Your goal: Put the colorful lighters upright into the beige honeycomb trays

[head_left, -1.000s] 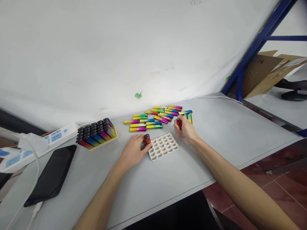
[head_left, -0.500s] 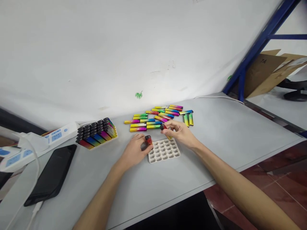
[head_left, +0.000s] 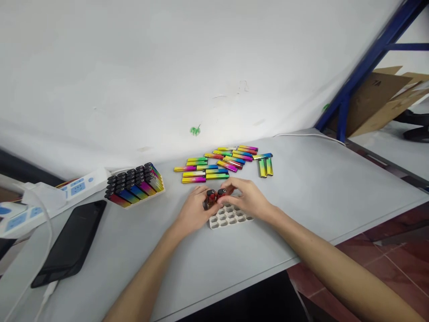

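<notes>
My left hand [head_left: 197, 208] is closed around an upright red lighter [head_left: 211, 197] with a black top, at the far left corner of a white holed tray [head_left: 231, 219]. Right beside it, my right hand [head_left: 244, 195] pinches a second red lighter [head_left: 221, 193], also upright over the tray's back row. The lower ends of both lighters are hidden by my fingers. Behind the hands, several shiny rainbow-coloured lighters [head_left: 217, 176] lie flat on the table. The tray's front holes hold nothing.
A filled tray of black-topped lighters [head_left: 136, 183] stands at the left. Near it are a black phone [head_left: 72, 241] with a cable and a white power strip [head_left: 78, 188]. The wall [head_left: 201, 67] rises behind; cardboard boxes [head_left: 378, 103] and a blue frame [head_left: 355, 67] are at the right.
My right hand has moved left and slightly down with its lighter, which now stands next to the one in my left hand. The left hand has barely moved.
</notes>
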{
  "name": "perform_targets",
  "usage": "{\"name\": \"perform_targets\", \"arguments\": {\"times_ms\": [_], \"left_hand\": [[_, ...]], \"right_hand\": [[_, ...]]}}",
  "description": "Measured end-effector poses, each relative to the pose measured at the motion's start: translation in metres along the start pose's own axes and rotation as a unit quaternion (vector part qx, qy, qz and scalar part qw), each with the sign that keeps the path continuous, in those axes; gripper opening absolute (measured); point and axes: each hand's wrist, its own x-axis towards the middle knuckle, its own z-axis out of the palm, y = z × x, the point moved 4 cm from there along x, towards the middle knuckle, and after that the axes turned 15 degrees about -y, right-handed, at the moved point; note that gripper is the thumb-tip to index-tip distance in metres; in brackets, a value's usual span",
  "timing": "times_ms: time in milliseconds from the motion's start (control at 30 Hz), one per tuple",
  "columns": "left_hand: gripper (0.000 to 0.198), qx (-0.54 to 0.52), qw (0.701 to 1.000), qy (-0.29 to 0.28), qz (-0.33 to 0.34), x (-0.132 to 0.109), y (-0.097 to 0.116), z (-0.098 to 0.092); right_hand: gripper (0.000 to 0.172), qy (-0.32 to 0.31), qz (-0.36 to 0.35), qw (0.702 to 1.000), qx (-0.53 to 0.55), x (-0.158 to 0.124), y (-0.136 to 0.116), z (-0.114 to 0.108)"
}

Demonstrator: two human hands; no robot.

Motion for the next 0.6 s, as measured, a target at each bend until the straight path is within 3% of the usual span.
{"name": "perform_targets", "arguments": {"times_ms": [233,333,400,467,533,600], "left_hand": [[0.026,-0.016,1.0,0.011,-0.012,0.003,-0.004,-0.001],[0.021,-0.015,0.999,0.017,-0.024,0.003,-0.006,-0.002],[0.02,-0.019,0.999,0.017,-0.027,0.002,-0.006,-0.002],[0.02,-0.021,0.999,0.013,-0.021,0.002,-0.006,-0.001],[0.019,-0.023,1.0,0.014,-0.011,0.001,-0.006,-0.001],[0.019,-0.028,0.999,0.017,-0.003,0.001,-0.006,-0.001]], "right_hand": [[0.024,-0.02,0.007,0.997,-0.074,0.0,0.0,-0.005],[0.032,0.058,0.049,0.987,-0.139,-0.002,0.004,-0.024],[0.037,0.161,0.113,0.955,-0.221,-0.006,0.013,-0.043],[0.035,0.246,0.192,0.899,-0.308,-0.014,0.026,-0.062],[0.037,0.269,0.269,0.846,-0.374,-0.02,0.042,-0.076],[0.039,0.247,0.325,0.818,-0.405,-0.025,0.055,-0.084]]}}
